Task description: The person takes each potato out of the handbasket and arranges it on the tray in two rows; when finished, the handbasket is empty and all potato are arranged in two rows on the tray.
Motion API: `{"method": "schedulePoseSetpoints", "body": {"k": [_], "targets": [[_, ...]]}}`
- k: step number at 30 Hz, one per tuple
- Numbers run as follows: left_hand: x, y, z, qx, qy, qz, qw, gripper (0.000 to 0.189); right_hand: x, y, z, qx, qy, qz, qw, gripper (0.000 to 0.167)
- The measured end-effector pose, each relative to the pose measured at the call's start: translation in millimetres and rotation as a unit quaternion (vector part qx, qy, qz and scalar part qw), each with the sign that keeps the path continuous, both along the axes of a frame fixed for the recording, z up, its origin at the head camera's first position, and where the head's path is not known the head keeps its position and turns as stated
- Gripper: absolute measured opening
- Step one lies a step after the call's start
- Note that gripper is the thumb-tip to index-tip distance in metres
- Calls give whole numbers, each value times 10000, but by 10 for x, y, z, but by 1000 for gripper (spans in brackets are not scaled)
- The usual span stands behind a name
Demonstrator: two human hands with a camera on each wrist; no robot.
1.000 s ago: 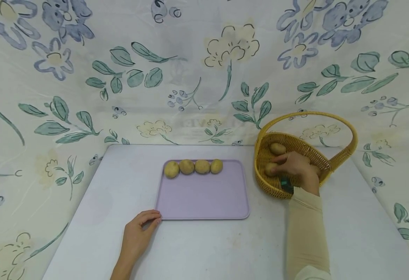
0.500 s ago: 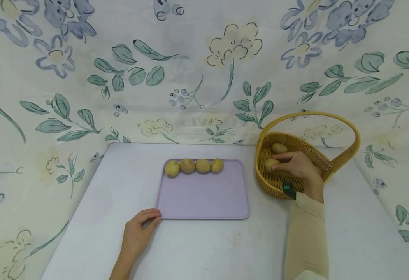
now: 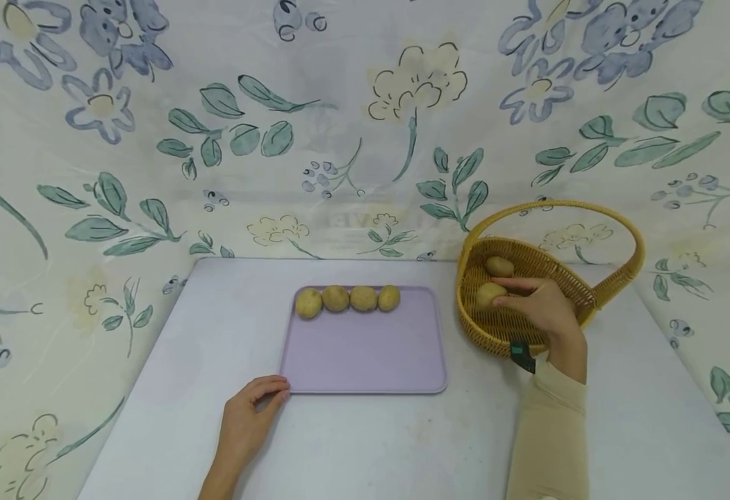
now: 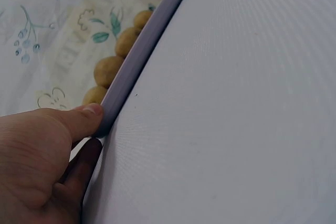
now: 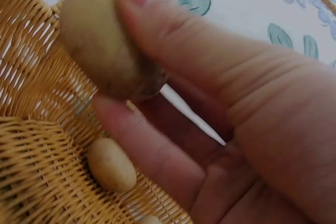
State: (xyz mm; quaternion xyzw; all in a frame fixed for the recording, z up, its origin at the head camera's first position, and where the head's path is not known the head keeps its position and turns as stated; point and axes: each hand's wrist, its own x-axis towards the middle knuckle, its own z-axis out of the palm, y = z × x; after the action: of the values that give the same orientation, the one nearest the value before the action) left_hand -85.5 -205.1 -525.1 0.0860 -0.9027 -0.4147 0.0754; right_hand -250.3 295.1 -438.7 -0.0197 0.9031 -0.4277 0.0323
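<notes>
My right hand (image 3: 546, 305) pinches a potato (image 3: 488, 296) between thumb and fingers, over the yellow wicker basket (image 3: 552, 267). The right wrist view shows this held potato (image 5: 97, 32) large, with a smaller potato (image 5: 112, 164) below on the weave. Another potato (image 3: 499, 266) lies at the back of the basket. On the left, my left hand (image 3: 249, 413) grips the near left corner of the lilac tray (image 3: 365, 354); its thumb is on the rim in the left wrist view. Several potatoes (image 3: 336, 298) stand in a row along the tray's back edge.
The basket's tall handle (image 3: 555, 203) arches over its far side. Behind the white table (image 3: 352, 444) hangs a floral cloth (image 3: 339, 160). A dark band with a green patch (image 3: 521, 354) is on the right wrist, beside the basket's front rim.
My right hand has drawn back slightly toward me and to the right, lifting the potato off the basket's bottom. My left hand stays at the tray corner.
</notes>
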Motion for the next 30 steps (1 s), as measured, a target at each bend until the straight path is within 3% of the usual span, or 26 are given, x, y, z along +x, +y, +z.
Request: {"method": "schedulePoseSetpoints", "body": {"k": [13,21,30], "targets": [[-6,-5,-8,-34,34,-1,10000,15,33,-51,-33,-620,260,39,9977,53],[-8,1,-12,-72,96,-6,9999,16,20,-123,-39,-712,413,63,9966,50],[-9,3,-2,-48,35,-11,10000,16,39,-233,9,-793,199,173,9965,51]]}}
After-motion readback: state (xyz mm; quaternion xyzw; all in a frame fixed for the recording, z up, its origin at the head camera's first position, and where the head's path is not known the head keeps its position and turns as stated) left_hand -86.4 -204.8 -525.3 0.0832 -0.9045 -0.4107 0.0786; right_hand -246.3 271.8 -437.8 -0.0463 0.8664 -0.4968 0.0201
